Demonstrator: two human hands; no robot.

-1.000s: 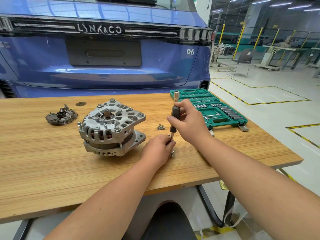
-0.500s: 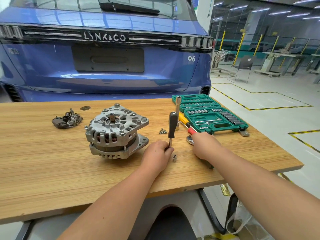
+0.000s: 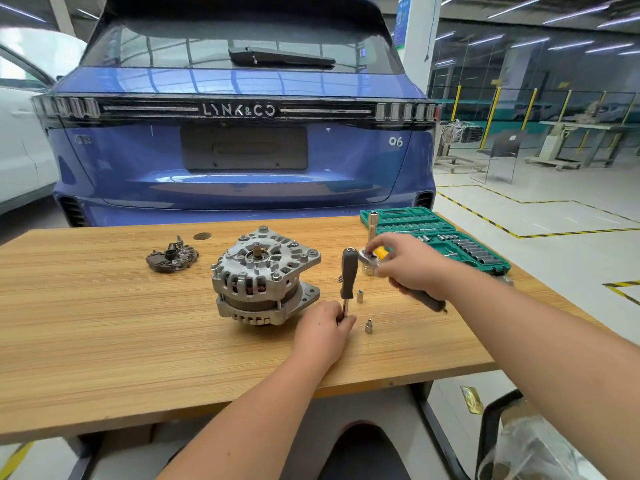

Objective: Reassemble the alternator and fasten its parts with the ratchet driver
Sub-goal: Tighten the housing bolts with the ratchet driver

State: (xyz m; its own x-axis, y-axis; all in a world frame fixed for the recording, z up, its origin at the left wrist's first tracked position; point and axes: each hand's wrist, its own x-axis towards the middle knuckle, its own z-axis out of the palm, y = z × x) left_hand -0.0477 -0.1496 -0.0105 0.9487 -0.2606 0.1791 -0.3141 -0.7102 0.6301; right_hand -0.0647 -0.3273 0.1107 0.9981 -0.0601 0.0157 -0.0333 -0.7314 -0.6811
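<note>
Nearest the viewer, the left hand (image 3: 323, 329) keeps its fingers curled round the steel shank of the black-handled driver (image 3: 348, 273), which stands upright on the wooden table (image 3: 104, 334) as it did half a second ago. A small socket (image 3: 368, 326) stands just right of that hand and a second socket (image 3: 360, 296) a little farther off.

The right hand (image 3: 410, 268), which lay low on the table half a second ago, has risen and now grips the ratchet wrench (image 3: 372, 258) (yellow showing between the fingers) with the chrome head pointing left, close to the driver's handle top, its dark grip end sticking out near the wrist.

The alternator (image 3: 263, 277) sits left of the driver, shaft up, unmoved. Farther left lies the rectifier assembly (image 3: 172, 258), well apart from it.

At the far right edge the open green socket case (image 3: 408, 216) holds rows of sockets and bits in its moulded slots; an extension bar (image 3: 372, 225) stands upright just before it. Beyond the table is a blue car (image 3: 242, 150).
</note>
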